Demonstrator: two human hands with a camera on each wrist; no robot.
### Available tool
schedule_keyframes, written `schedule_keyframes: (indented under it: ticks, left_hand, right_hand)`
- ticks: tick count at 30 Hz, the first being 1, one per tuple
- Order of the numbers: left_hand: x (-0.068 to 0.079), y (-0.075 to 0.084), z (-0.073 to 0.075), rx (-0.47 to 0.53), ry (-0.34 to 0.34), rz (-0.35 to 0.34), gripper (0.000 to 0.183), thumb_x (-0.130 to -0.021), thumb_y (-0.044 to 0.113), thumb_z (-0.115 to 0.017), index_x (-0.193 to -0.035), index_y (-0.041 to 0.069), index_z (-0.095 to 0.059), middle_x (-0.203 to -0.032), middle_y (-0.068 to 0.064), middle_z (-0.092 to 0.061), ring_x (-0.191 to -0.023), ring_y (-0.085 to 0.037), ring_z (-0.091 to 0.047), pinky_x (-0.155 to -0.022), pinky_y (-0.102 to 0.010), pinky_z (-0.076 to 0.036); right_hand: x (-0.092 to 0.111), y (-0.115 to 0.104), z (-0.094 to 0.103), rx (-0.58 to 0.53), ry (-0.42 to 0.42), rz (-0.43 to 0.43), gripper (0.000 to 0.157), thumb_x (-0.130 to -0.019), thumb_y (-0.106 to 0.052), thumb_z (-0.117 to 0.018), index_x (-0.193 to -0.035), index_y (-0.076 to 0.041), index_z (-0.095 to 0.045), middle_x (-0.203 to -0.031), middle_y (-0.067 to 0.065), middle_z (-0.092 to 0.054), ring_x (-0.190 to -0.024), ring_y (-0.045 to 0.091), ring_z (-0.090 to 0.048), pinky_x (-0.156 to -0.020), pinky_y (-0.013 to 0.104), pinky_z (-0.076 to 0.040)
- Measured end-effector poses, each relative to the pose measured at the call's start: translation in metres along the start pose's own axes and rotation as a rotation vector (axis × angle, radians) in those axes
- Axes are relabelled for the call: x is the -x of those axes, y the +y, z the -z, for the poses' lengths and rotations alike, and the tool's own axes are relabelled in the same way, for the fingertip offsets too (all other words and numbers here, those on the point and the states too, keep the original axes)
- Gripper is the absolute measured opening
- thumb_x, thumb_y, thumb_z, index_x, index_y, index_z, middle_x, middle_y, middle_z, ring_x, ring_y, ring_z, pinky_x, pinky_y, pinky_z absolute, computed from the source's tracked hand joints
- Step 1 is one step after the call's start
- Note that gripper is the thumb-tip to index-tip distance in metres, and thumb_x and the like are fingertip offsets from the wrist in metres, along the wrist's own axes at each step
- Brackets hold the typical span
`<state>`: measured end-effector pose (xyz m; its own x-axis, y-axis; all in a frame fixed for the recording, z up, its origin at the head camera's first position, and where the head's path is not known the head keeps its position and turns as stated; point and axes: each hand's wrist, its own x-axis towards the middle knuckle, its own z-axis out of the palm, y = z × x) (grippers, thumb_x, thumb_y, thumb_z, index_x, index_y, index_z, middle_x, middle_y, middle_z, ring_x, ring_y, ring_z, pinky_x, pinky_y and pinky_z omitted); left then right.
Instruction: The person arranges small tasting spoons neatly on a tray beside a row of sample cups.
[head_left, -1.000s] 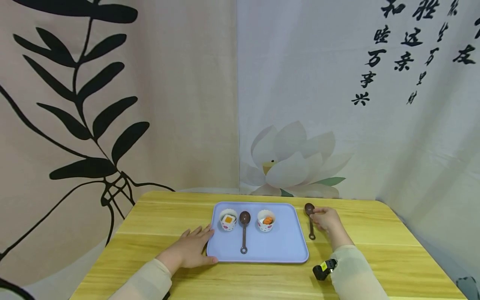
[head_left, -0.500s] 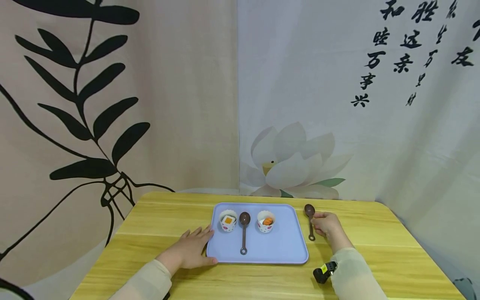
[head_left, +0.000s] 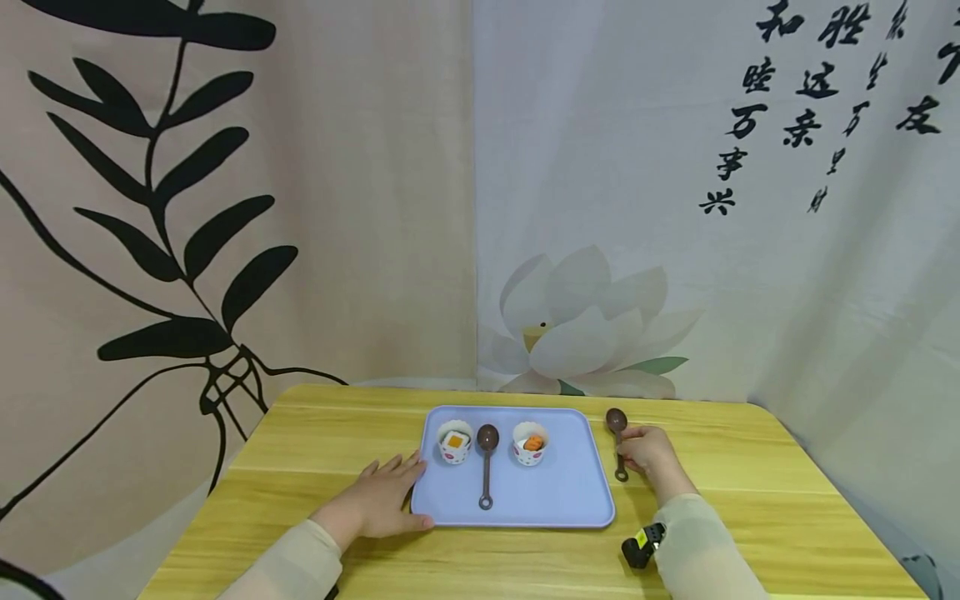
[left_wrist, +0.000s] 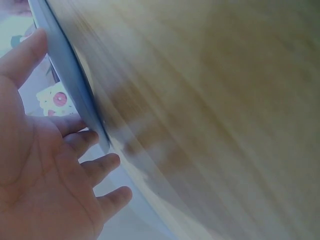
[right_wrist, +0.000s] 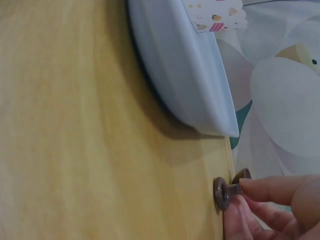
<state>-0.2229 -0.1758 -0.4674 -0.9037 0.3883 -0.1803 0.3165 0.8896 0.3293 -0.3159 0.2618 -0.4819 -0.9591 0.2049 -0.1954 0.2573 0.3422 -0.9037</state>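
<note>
To the right of a pale lilac tray (head_left: 551,496), my right hand (head_left: 651,454) pinches the handle of a brown spoon (head_left: 617,421), whose bowl points away from me. In the right wrist view, thumb and fingers hold the handle of the spoon (right_wrist: 221,194) above its ring end. My left hand (head_left: 386,497) rests against the tray's left edge with fingers spread. The left wrist view shows the left hand (left_wrist: 47,170) with its fingertips touching the rim. On the tray lie a second brown spoon (head_left: 486,467), a cup with white-and-orange food (head_left: 454,448) and a cup with orange food (head_left: 530,450).
The yellow wood-grain table (head_left: 720,467) extends around the tray. Behind its far edge hangs a printed cloth (head_left: 600,167) with a lotus, leaves and characters. A black wrist device (head_left: 642,546) sits by the right sleeve.
My right hand has slid slightly down from near the spoon's bowl and now holds its handle. The spoon, tray and left hand keep their places.
</note>
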Motion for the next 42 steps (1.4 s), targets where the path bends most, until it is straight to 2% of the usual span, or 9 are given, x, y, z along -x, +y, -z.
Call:
schedule_keyframes:
  ticks: [7, 14, 21, 27, 34, 42]
  left_hand:
    - [-0.0003, -0.0013, -0.0001, 0.013, -0.003, -0.004, 0.1, -0.083, 0.069, -0.064, -0.154, 0.003, -0.038, -0.163, -0.013, -0.028, -0.147, -0.043, -0.026, -0.116, -0.066, -0.016]
    - [-0.0031, -0.0047, -0.0004, 0.005, -0.012, -0.013, 0.1, -0.084, 0.07, -0.063, -0.155, 0.004, -0.036, -0.163, -0.013, -0.026, -0.147, -0.044, -0.024, -0.116, -0.066, -0.014]
    - [-0.0009, -0.0014, 0.0015, 0.012, 0.0, 0.0, 0.099, -0.083, 0.067, -0.066, -0.154, 0.004, -0.038, -0.163, -0.013, -0.028, -0.147, -0.043, -0.026, -0.116, -0.066, -0.016]
    - [-0.0003, -0.0005, 0.002, 0.007, 0.0, 0.0, 0.098, -0.084, 0.066, -0.066, -0.154, 0.004, -0.038, -0.163, -0.013, -0.028, -0.147, -0.043, -0.026, -0.116, -0.065, -0.017]
    - [-0.0011, -0.0021, -0.0011, 0.013, 0.001, -0.009, 0.099, -0.084, 0.067, -0.065, -0.154, 0.004, -0.038, -0.163, -0.013, -0.028, -0.147, -0.043, -0.027, -0.116, -0.066, -0.017]
    - [-0.0019, -0.0034, -0.0028, 0.007, -0.004, -0.006, 0.098, -0.084, 0.068, -0.065, -0.154, 0.005, -0.037, -0.163, -0.012, -0.028, -0.147, -0.043, -0.026, -0.116, -0.066, -0.017]
  right_hand:
    - [-0.0004, -0.0006, -0.0037, 0.032, 0.023, 0.007, 0.034, -0.083, 0.015, -0.065, -0.116, 0.017, -0.055, -0.093, 0.021, -0.059, -0.067, 0.016, -0.06, -0.057, 0.024, -0.054]
    - [-0.0025, 0.0017, -0.0043, 0.031, 0.025, -0.018, 0.032, -0.084, 0.012, -0.064, -0.115, 0.015, -0.057, -0.091, 0.018, -0.056, -0.063, 0.014, -0.058, -0.055, 0.024, -0.055]
    - [-0.003, -0.0001, -0.003, 0.021, 0.011, -0.018, 0.031, -0.085, 0.01, -0.063, -0.116, 0.013, -0.056, -0.08, 0.012, -0.055, -0.064, 0.013, -0.056, -0.055, 0.025, -0.056]
    - [-0.0038, 0.0001, -0.0019, 0.026, 0.01, -0.047, 0.032, -0.086, 0.01, -0.063, -0.117, 0.011, -0.056, -0.085, 0.014, -0.056, -0.066, 0.015, -0.058, -0.056, 0.026, -0.057]
    - [-0.0019, 0.0032, 0.0005, -0.049, -0.003, -0.059, 0.034, -0.086, 0.012, -0.063, -0.118, 0.013, -0.054, -0.081, 0.011, -0.054, -0.061, 0.012, -0.056, -0.056, 0.025, -0.057]
    - [0.0014, 0.0051, 0.005, -0.095, -0.023, -0.056, 0.037, -0.088, 0.011, -0.064, -0.123, 0.013, -0.054, -0.087, 0.012, -0.055, -0.061, 0.012, -0.057, -0.056, 0.024, -0.057]
